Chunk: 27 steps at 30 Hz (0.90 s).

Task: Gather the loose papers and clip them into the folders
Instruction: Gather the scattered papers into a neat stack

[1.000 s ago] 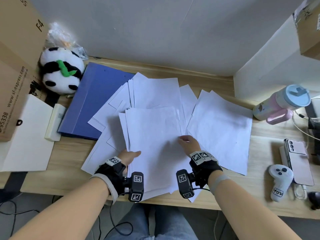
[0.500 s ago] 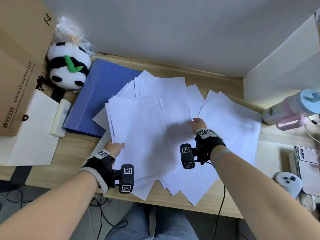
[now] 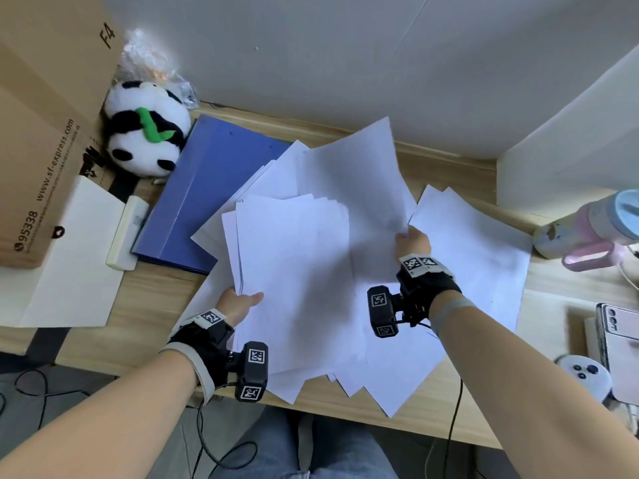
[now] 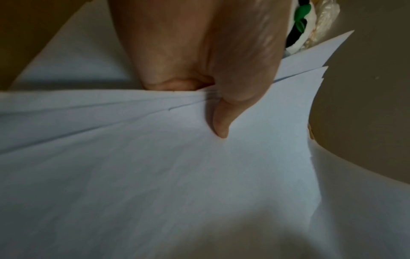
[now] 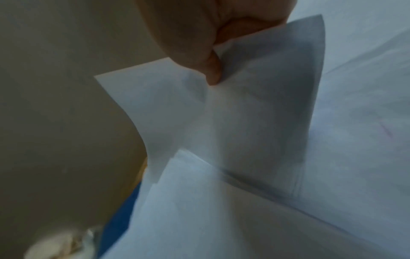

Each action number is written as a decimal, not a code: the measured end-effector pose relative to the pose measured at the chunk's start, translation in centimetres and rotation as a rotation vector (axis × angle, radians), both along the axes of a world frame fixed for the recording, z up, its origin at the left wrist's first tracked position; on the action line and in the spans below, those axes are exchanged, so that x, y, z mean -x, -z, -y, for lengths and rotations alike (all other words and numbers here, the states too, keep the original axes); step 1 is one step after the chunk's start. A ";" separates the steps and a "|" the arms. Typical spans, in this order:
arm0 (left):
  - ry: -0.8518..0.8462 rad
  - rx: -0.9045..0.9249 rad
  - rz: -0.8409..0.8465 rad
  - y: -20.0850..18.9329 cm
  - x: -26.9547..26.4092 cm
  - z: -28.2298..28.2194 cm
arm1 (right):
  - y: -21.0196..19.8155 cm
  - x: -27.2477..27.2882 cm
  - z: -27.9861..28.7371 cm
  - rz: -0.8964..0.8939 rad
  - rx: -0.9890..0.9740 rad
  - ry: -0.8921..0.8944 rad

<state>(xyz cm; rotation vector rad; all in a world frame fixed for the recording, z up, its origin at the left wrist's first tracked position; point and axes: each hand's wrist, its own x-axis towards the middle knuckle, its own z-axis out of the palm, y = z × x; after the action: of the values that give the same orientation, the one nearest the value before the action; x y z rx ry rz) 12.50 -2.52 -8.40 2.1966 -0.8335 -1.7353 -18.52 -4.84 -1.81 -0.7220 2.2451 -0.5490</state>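
Note:
White loose papers are spread over the middle of the wooden desk (image 3: 148, 305). My left hand (image 3: 238, 300) pinches the left edge of a stack of papers (image 3: 294, 271), thumb on top, as the left wrist view shows (image 4: 218, 112). My right hand (image 3: 411, 240) pinches the edge of a single sheet (image 3: 356, 174) and holds it lifted off the desk; the right wrist view shows that sheet (image 5: 244, 113) between thumb and fingers. More sheets (image 3: 477, 250) lie flat to the right. A blue folder (image 3: 207, 188) lies closed at the back left, partly under papers.
A panda plush (image 3: 145, 129) and a cardboard box (image 3: 45, 133) stand at the back left. A white sheet (image 3: 69, 254) and a small white block (image 3: 126, 233) lie left of the folder. A pastel bottle (image 3: 594, 229), a phone (image 3: 619, 340) and a controller (image 3: 584, 378) sit at the right.
My left hand has lifted the stack and shifted it left. My right hand has moved up and back, picking a sheet off the desk.

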 end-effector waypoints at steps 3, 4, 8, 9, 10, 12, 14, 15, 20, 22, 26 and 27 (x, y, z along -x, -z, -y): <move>0.027 0.001 -0.074 0.3 0.0 -0.4 | -1.1 2.7 -0.8 0.064 0.151 0.247; 0.044 0.001 -0.077 2.5 -0.3 -0.3 | -1.3 3.6 -1.1 0.072 0.207 0.309; 0.118 -0.025 -0.115 3.1 1.6 0.0 | -2.6 6.0 -2.8 0.060 0.441 0.439; 0.118 -0.032 -0.125 0.9 2.6 -0.1 | -2.9 6.3 -3.2 0.066 0.483 0.467; 0.115 -0.041 -0.123 0.1 3.2 0.0 | -3.3 6.5 -3.6 0.068 0.518 0.498; 0.103 -0.033 -0.098 -0.7 3.9 0.0 | -4.0 6.6 -4.3 0.073 0.585 0.547; 0.085 -0.031 -0.072 -0.9 3.9 0.0 | -4.3 6.4 -5.0 0.076 0.630 0.557; 0.076 -0.047 -0.074 -1.1 3.8 -0.1 | -4.4 6.3 -5.3 0.084 0.647 0.558; 0.032 -0.098 -0.131 -0.9 3.1 -0.5 | -4.6 5.3 -7.0 0.177 0.700 0.673; 0.012 -0.102 -0.152 -1.3 3.1 -0.8 | -4.5 5.0 -7.4 0.195 0.701 0.707; -0.007 -0.093 -0.160 -2.2 3.1 -1.2 | -4.1 4.3 -8.1 0.210 0.702 0.733; -0.001 -0.091 -0.160 -2.3 3.0 -1.3 | -4.2 4.3 -8.2 0.210 0.709 0.747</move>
<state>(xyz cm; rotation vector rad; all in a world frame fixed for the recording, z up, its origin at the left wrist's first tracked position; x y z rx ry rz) 9.48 -1.21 -6.07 2.0778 -0.7292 -1.9542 -22.77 3.36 2.36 -0.0836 2.0534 -1.7431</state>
